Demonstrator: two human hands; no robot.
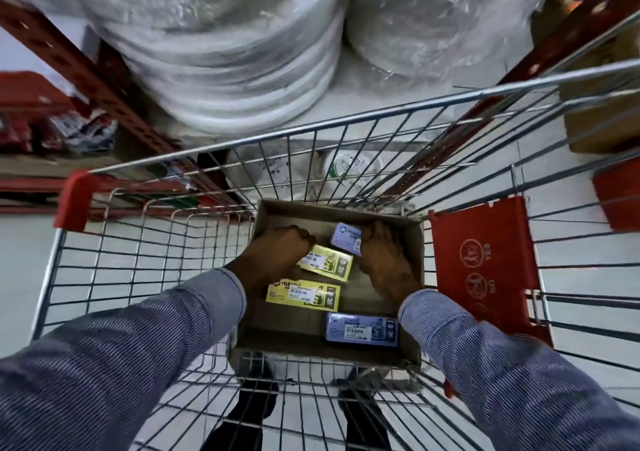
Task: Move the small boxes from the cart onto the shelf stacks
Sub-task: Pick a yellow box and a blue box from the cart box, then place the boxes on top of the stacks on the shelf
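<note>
Two tall stacks of white plates wrapped in clear plastic (235, 52) filled the shelf behind, framed by the red shelf uprights (86, 66). In front of them stood the wire cart (346, 118), its rim capped with a red corner guard (74, 199) on the left and a red child-seat flap (481, 263) folded at the right. Both arms, in blue striped sleeves (138, 340), reached down into the basket.

Inside the cart sat an open cardboard box (287, 220) (plain brown, flaps out of sight), and all the small boxes lay on its floor. A yellow box nearer the far side (329, 265) lay tilted, with a second yellow box (304, 295) just beside it toward the person. A purple box (362, 329) rested flat at the near right corner, and another purple box (346, 239) stood tipped up against the far wall.

The left hand (277, 253) lay over the left end of the farther yellow box, its fingers curled down onto it; whether they had closed around it could not be told. The right hand (384, 260) sat just right of the tipped purple box, fingers bent toward its edge and touching it, the grip itself hidden.
</note>
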